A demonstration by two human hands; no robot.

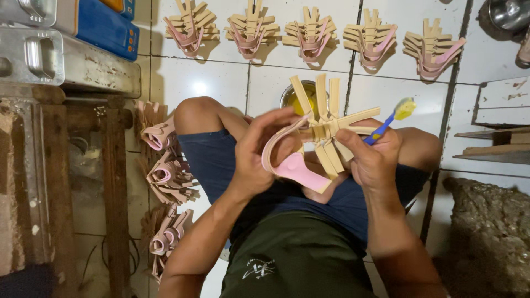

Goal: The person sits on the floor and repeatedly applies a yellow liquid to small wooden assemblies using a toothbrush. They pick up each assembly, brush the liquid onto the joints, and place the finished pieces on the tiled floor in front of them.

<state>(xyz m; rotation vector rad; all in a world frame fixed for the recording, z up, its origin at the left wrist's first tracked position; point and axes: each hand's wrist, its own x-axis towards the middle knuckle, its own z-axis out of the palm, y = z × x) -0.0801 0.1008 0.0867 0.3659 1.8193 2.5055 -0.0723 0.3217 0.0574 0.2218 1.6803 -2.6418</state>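
Observation:
My left hand (259, 149) grips a pink and tan strappy sandal upper (314, 143), its tan strips fanned out upward. My right hand (372, 157) pinches some of those strips and also holds a blue toothbrush (395, 116) whose bristles are loaded with yellow glue. Just behind the upper sits a small metal tin of yellow glue (301, 99) on the white tiled floor. I sit with knees apart, in blue shorts and a dark green shirt.
Several similar uppers (312, 33) lie in a row on the tiles at the top, and three more are stacked (165, 176) at my left. A wooden bench (77, 165) and metal box (66, 60) stand left; planks (497, 149) and a rough stone (488, 232) lie right.

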